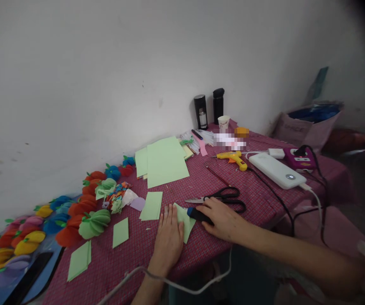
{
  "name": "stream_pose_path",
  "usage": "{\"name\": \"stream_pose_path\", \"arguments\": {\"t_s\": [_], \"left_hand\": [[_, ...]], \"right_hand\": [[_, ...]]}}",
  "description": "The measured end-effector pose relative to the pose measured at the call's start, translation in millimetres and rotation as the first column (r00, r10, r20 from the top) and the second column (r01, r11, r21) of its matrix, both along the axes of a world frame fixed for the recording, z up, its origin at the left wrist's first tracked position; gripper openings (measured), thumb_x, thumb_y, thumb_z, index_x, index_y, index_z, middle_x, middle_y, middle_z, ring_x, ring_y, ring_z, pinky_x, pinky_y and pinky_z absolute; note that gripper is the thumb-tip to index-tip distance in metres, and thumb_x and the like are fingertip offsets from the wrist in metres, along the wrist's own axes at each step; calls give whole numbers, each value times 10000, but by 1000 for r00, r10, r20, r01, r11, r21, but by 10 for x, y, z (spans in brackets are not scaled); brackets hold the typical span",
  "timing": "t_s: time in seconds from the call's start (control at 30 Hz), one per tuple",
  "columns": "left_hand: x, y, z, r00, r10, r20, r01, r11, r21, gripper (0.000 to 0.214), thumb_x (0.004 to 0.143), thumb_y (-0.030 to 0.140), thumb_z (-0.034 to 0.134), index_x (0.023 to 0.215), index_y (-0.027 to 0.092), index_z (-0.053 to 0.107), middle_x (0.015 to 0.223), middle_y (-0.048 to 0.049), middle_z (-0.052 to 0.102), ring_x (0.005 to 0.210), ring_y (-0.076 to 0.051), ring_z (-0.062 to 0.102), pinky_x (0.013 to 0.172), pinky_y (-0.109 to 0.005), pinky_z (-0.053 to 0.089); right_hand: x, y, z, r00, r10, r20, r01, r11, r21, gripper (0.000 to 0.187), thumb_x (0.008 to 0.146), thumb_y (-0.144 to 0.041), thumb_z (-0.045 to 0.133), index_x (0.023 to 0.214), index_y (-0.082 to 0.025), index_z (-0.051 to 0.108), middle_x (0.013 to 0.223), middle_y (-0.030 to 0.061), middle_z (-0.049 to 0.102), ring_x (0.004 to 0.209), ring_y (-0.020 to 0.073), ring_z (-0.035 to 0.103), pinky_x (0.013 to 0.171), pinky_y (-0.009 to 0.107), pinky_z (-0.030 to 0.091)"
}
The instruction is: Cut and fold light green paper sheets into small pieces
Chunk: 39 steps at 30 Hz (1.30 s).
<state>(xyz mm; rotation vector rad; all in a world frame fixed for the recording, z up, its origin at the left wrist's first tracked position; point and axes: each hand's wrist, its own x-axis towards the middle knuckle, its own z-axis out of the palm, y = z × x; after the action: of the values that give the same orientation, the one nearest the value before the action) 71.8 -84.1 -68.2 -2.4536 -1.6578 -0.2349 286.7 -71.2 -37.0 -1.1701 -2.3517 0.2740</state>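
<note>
My left hand (169, 235) lies flat, fingers stretched out, on the left part of a light green sheet of paper (185, 220). In my right hand (222, 218) is a thick black tube with a blue end (199, 215); it looks like a glue stick. Its blue end points left and touches or hovers just over the sheet; I cannot tell which. Just beyond my right hand lie black-handled scissors (223, 197), blades toward the left. Beside my left fingers rests a small stack of green paper (152, 206).
Larger green sheets (168, 162) lie farther back. Colourful paper pumpkins (95, 222) crowd the left side. A yellow glue gun (235, 159), a white power bank (277, 170) and a purple power strip (299, 159) sit at the right. A white cable (169, 288) hangs across the front.
</note>
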Motion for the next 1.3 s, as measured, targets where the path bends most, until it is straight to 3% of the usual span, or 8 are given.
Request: {"name": "stream_pose_path", "arguments": {"t_s": [1.3], "left_hand": [[-13,12,-43,1000,12,15,-12,1000,-5,520,886,285,254,1362,89,179,1394,-136,278,1296,-225,206,1016,-432,281]], "right_hand": [[-3,76,-38,1000,-14,26,14,1000,-12,377,738,-210,540,1114,-195,530,931,78,515,912,208,452,802,353,393]]}}
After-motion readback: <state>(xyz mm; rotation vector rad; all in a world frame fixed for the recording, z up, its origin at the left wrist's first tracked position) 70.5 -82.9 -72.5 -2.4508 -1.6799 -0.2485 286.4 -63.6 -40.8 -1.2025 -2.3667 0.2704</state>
